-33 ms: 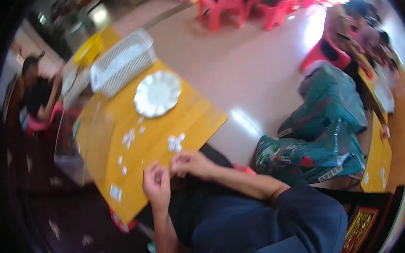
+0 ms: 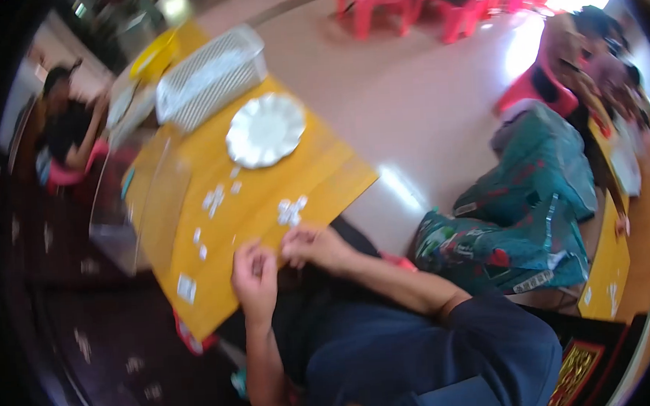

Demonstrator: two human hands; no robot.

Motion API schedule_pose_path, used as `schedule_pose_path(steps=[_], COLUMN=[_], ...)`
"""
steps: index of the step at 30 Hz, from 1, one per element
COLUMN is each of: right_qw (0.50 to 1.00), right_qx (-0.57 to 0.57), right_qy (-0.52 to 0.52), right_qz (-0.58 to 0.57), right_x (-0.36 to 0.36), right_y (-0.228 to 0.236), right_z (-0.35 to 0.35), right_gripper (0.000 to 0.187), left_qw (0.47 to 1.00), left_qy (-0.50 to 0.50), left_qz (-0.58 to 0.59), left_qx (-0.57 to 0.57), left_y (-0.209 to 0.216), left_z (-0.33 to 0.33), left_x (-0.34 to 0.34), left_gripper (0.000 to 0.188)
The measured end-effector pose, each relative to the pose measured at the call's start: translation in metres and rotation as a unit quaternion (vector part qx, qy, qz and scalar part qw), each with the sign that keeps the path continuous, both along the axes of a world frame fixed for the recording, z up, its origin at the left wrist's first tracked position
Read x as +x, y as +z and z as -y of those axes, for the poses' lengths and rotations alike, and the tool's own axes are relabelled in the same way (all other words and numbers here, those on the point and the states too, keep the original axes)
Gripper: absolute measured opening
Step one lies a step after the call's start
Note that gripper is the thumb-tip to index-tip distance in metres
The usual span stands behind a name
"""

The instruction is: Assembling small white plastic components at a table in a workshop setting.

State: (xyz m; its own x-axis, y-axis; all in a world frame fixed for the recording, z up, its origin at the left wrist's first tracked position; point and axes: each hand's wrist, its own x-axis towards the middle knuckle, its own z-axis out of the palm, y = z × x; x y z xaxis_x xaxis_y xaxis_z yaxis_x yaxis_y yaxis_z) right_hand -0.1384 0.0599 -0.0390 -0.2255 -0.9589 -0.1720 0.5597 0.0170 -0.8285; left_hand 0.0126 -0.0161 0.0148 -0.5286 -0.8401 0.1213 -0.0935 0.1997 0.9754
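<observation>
Over the near edge of a yellow table (image 2: 323, 170), my left hand (image 2: 255, 273) and my right hand (image 2: 314, 248) are close together with curled fingers. Both look pinched; anything between the fingertips is too small or blurred to name. A cluster of small white pieces (image 2: 292, 210) lies on the table just beyond my right hand. More white pieces (image 2: 213, 201) are scattered to the left, with a white square piece (image 2: 186, 287) near the left corner. Farther back stands a white plate with a scalloped rim (image 2: 266, 131).
Behind the plate are a white slatted basket (image 2: 212, 76) and a yellow bowl (image 2: 154, 57). A clear plastic box (image 2: 145, 205) stands at the table's left side. Large green bags (image 2: 504, 245) rest on the floor at right. Another person (image 2: 71, 128) sits at far left; red chairs (image 2: 381, 5) are behind.
The whole view has shifted slightly, so the table and plate appear a little higher and farther right. My hands keep nearly the same pose.
</observation>
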Motion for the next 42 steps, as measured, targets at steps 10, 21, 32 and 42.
schedule_pose_path(steps=[10,21,32,42], right_qw=[0.999,0.999,0.999,0.999], right_qx=[0.031,0.024,0.032,0.034], right_qy=[0.033,0.043,0.035,0.022], right_qz=[0.010,0.001,0.002,0.010], right_x=[0.004,0.005,0.005,0.006], right_y=[0.004,0.002,0.002,0.002], right_z=[0.002,-0.001,0.000,-0.001], right_gripper=[0.011,0.011,0.011,0.010], left_qw=[0.999,1.000,0.999,1.000], left_qy=[0.023,0.004,-0.006,0.012], left_qz=[-0.001,0.002,0.033,0.003], left_qx=[-0.040,-0.031,-0.009,-0.009], left_y=[-0.005,-0.008,-0.006,-0.015], left_z=[0.004,0.003,0.002,0.002], left_x=[0.006,0.006,0.004,0.004], left_gripper=[0.031,0.031,0.033,0.030])
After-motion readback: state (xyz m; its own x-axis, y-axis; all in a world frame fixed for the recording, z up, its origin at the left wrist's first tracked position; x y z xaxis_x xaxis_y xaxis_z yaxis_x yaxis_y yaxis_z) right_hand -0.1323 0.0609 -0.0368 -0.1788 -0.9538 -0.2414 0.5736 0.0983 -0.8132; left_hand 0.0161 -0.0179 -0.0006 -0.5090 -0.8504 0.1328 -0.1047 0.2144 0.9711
